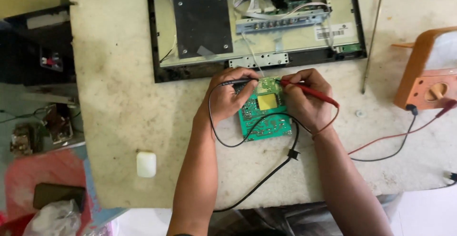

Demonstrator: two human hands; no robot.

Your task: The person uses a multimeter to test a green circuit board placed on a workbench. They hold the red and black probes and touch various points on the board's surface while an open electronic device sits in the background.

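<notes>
A green circuit board with a yellow part in its middle lies on the pale worktable. My left hand holds a black test probe with its tip on the board's top edge. My right hand holds a red test probe, its tip touching the same top edge from the right. Black and red leads run from the probes across the table to an orange meter at the right.
An opened flat screen chassis with boards and ribbon cables lies at the back. A small white case sits near the front left. A thin metal rod lies at the right. Clutter covers the floor on the left.
</notes>
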